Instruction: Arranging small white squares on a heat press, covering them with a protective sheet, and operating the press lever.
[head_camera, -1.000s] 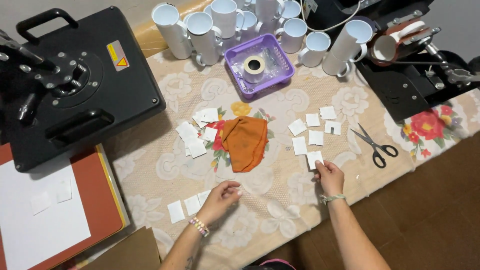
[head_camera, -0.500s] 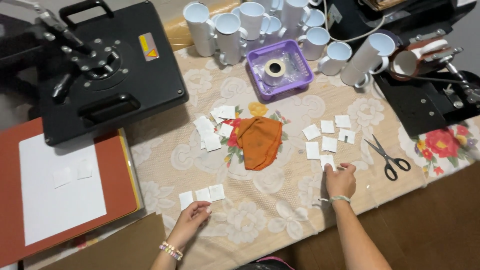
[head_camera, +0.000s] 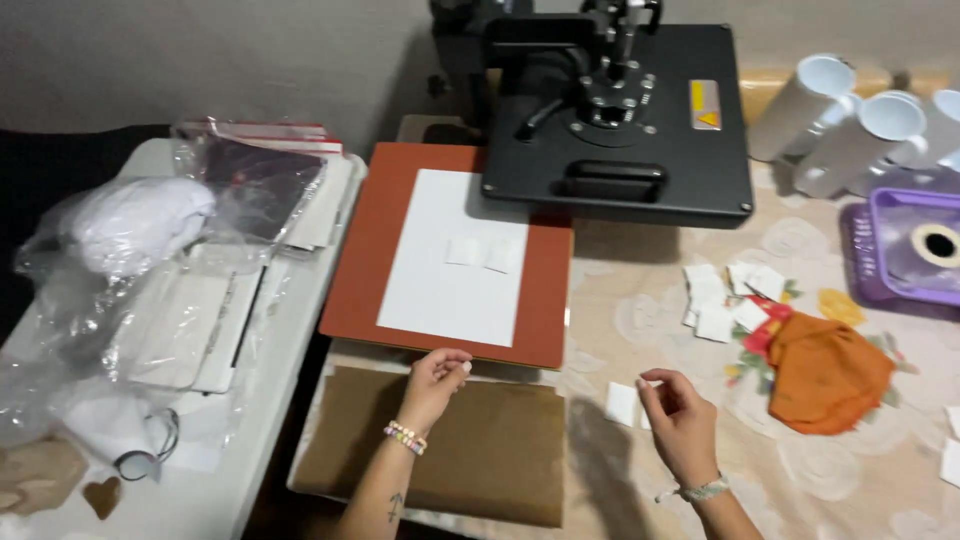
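Fingers of left hand (head_camera: 437, 378) pinching small white square (head_camera: 466, 367), right hand (head_camera: 682, 422) loosely curled, empty

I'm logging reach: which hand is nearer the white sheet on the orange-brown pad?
Left hand, just below the white sheet; right hand lies off to its lower right.

Both hands (head_camera: 436, 380) (head_camera: 682, 420) over brown sheet (head_camera: 470, 450), beside white squares (head_camera: 622, 403).
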